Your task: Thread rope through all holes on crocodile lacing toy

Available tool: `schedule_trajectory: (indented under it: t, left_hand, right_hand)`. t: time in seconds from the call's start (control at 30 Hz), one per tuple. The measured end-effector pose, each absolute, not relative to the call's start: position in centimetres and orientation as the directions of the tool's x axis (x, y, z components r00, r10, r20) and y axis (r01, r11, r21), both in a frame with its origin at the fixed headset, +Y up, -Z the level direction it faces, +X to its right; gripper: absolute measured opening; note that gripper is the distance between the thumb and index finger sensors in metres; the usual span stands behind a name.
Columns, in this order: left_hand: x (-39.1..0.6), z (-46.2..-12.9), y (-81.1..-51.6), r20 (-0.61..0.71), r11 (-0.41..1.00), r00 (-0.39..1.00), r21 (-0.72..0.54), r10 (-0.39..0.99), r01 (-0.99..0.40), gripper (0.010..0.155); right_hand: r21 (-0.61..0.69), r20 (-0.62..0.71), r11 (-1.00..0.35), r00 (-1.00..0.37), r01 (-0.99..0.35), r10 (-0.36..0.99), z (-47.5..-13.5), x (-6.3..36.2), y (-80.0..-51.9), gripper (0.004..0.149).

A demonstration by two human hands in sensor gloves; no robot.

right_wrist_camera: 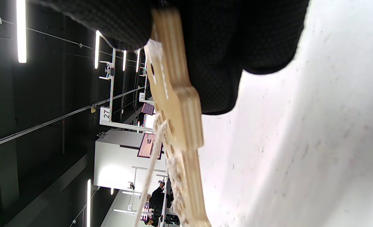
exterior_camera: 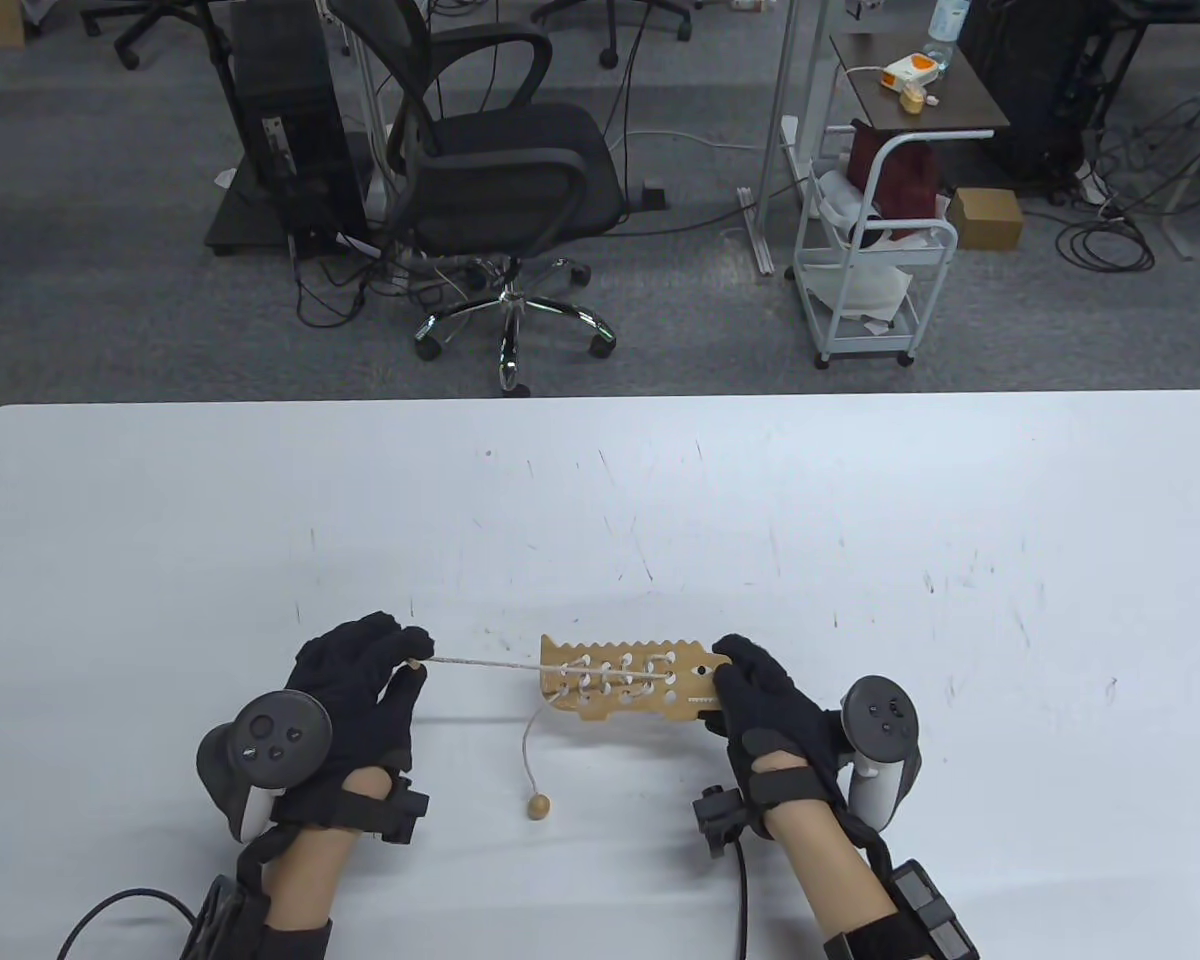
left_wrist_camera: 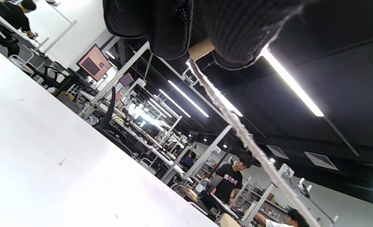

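Note:
A flat wooden crocodile lacing toy (exterior_camera: 625, 679) lies low over the white table (exterior_camera: 600, 500), with pale rope laced through several of its holes. My right hand (exterior_camera: 750, 685) grips its right end; the right wrist view shows the board (right_wrist_camera: 180, 104) edge-on between my gloved fingers (right_wrist_camera: 218, 47). My left hand (exterior_camera: 405, 655) pinches the wooden needle tip (left_wrist_camera: 200, 49) of the rope (exterior_camera: 485, 662), which runs taut to the toy. The rope (left_wrist_camera: 246, 138) stretches away in the left wrist view. The rope's other end hangs down to a wooden bead (exterior_camera: 537, 806) on the table.
A black office chair (exterior_camera: 500, 170) and a white cart (exterior_camera: 865, 260) stand on the floor beyond the table's far edge. Cables run from both wrists off the near edge.

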State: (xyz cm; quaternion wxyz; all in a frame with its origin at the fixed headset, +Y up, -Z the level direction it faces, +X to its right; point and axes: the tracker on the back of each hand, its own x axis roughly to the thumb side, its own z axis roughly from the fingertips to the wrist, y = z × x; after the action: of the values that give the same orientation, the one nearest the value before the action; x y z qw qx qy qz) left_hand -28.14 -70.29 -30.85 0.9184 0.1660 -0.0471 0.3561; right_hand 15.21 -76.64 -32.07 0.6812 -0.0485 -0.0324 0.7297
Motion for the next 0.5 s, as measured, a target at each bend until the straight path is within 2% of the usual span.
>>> schedule_trajectory:
  t: [0.27, 0.5]
  left_hand:
    - [-29.0, -31.2, -70.7, 0.163, 0.677, 0.724, 0.264, 0.671, -0.687, 0.045]
    - [-27.7, -30.8, -70.3, 0.215, 0.697, 0.735, 0.235, 0.643, -0.678, 0.046]
  right_hand:
    - [-0.124, -0.033, -0.073, -0.069, -0.99, 0.997, -32.1, 15.5, -76.7, 0.054]
    - [-0.113, -0.011, -0.075, -0.074, -0.991, 0.997, -32.0, 15.1, -76.4, 0.054]
